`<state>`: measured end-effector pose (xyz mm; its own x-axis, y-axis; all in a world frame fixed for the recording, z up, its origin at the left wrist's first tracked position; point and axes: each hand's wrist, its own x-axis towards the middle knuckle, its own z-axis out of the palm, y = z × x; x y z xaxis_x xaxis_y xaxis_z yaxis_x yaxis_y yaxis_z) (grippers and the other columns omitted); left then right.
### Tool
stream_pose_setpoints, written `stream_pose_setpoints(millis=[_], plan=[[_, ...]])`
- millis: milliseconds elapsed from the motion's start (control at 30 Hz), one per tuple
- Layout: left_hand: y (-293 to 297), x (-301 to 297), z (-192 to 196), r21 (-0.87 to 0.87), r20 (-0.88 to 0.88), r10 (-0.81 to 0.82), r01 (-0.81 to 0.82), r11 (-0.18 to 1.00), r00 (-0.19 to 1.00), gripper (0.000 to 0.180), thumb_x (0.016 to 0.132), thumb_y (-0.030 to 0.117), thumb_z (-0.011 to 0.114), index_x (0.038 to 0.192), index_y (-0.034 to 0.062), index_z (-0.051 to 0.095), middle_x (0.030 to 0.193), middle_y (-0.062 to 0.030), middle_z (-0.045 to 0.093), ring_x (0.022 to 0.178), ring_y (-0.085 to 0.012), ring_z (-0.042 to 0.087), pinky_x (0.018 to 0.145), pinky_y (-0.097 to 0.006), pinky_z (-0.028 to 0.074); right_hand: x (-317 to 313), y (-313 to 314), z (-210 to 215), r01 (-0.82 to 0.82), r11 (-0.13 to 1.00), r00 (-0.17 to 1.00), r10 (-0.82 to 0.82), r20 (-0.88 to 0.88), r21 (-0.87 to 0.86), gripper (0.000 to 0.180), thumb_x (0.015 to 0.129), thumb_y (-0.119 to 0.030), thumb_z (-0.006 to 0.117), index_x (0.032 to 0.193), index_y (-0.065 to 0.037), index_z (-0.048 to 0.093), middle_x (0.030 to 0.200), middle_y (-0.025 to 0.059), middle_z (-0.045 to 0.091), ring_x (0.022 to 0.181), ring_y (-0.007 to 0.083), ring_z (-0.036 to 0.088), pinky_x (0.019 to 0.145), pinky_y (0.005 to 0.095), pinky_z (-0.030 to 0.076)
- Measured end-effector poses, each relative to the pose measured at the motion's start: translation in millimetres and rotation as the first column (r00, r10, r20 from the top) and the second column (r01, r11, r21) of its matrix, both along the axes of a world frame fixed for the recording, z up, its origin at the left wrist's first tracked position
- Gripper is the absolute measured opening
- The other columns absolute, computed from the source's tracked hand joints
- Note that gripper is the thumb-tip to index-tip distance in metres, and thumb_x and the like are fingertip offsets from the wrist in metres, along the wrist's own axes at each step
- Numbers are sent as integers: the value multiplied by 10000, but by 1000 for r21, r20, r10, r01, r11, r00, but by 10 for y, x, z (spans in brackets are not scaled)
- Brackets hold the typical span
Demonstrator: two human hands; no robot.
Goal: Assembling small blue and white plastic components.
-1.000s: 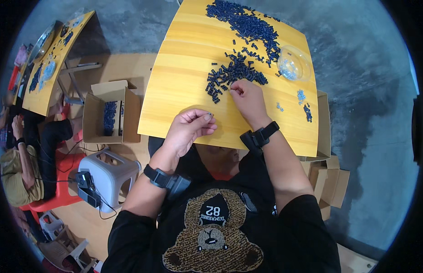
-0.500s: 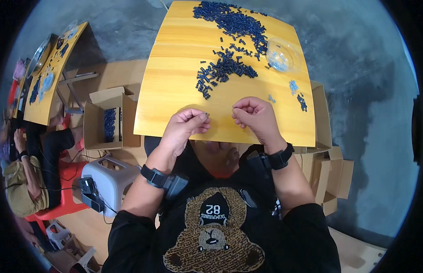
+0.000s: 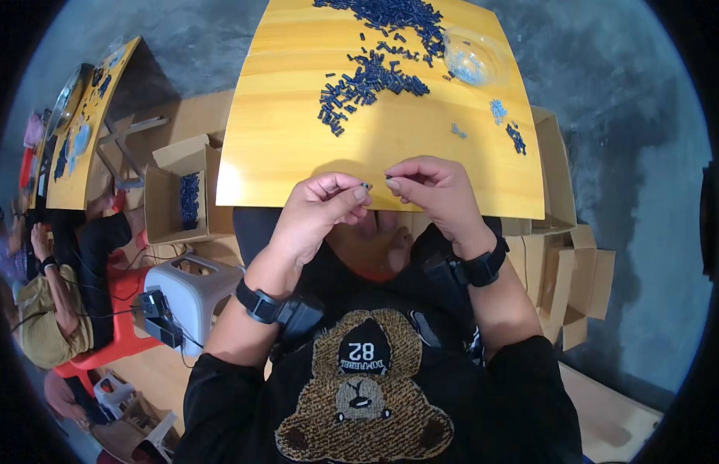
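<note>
Here | both hands (image 3: 375,189) pinch tiny dark parts | dark parts pile (image 3: 367,81), clear bowl (image 3: 468,58) beyond on yellow table (image 3: 282,147)

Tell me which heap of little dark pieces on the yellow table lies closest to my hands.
The loose middle heap, straight ahead of the left hand and right hand. The biggest heap sits at the far edge of the table.

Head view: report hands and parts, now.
Left hand and right hand both pinched shut on a tiny dark piece, fingertips nearly meeting at the yellow table near edge. Pile of dark pieces beyond. Nothing between.
</note>
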<state>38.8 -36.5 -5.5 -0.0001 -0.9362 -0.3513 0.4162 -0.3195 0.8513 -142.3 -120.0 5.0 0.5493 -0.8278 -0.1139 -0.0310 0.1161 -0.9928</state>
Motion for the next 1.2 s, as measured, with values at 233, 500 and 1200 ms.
stream_pose_setpoints(millis=[233,500,1200], plan=[[60,-101,14,8,15,-33,32,999,999,122,853,122,604,943,39,608,821,-54,643,699,-106,605,611,-197,479,-104,142,11,-54,998,998,55,19,-32,106,812,-62,628,887,12,642,734,16,609,576,63,581,465,187,454],[118,-205,-7,-4,32,-49,50,999,998,138,848,126,610,958,41,612,815,-47,642,700,-102,602,616,-202,479,-183,228,50,-34,991,999,38,30,-129,101,827,-49,596,897,13,633,733,18,568,547,69,562,478,191,441],[261,-297,50,-63,141,-75,85,994,987,152,833,138,632,946,36,635,790,-38,634,692,-101,592,616,-211,473,-199,401,168,-87,791,989,-3,-147,-605,89,735,-10,577,820,-9,605,732,108,553,666,237,560,576,302,443]])
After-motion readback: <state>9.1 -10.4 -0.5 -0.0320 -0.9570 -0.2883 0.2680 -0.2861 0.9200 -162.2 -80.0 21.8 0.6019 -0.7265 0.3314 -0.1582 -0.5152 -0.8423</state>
